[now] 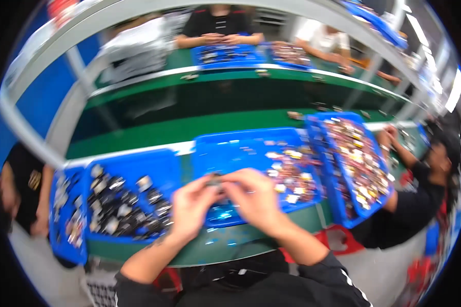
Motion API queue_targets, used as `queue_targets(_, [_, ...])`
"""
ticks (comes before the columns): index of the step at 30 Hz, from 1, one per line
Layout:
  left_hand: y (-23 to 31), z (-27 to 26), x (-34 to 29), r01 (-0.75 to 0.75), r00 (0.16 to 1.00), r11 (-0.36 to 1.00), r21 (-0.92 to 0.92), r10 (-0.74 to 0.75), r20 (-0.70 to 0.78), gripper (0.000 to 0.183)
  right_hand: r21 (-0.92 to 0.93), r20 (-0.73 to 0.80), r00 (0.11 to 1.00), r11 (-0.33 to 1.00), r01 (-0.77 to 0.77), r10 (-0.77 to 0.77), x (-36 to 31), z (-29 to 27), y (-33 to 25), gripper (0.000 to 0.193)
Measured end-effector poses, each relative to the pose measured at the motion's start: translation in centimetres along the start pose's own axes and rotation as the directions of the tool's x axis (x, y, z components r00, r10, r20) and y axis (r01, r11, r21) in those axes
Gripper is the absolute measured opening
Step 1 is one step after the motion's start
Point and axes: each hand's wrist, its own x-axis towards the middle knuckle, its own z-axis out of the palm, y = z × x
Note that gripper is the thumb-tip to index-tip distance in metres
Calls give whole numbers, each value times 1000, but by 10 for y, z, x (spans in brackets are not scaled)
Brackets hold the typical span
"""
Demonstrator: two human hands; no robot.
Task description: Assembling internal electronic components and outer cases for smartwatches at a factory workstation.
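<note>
My left hand (190, 203) and my right hand (252, 195) meet over the near edge of a blue tray (225, 146), fingertips pinched together. Between them is a small dark part (214, 181), too blurred to name. Both hands are closed on it. Small copper and silver coloured parts (293, 176) lie in the right half of that tray. Beside my left hand, another blue tray (164, 159) holds black and silver pieces (120, 207). Some small blue film pieces (221, 212) lie under my hands, partly hidden by them.
At the right, stacked blue trays (316, 128) are heaped with coppery parts. A narrow blue tray (65, 250) stands far left. Beyond runs a green conveyor belt (189, 123) with a few small parts. Co-workers sit across and to the right (420, 204); another stands at left (28, 189). A white frame (28, 123) arches overhead.
</note>
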Motion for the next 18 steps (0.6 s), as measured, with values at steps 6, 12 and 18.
queue_targets(6, [0, -20, -7, -15, 990, 1000, -21, 18, 140, 45, -9, 108, 989, 995, -101, 101, 3, 3, -26, 11])
queue_targets(12, [8, -29, -3, 29, 958, 1000, -3, -27, 287, 44, -81, 106, 994, 996, 49, -40, 6, 3, -31, 9])
queue_targets(18, [7, -27, -2, 13, 958, 1000, -10, -9, 288, 43, -57, 97, 994, 997, 55, -49, 6, 5, -30, 9])
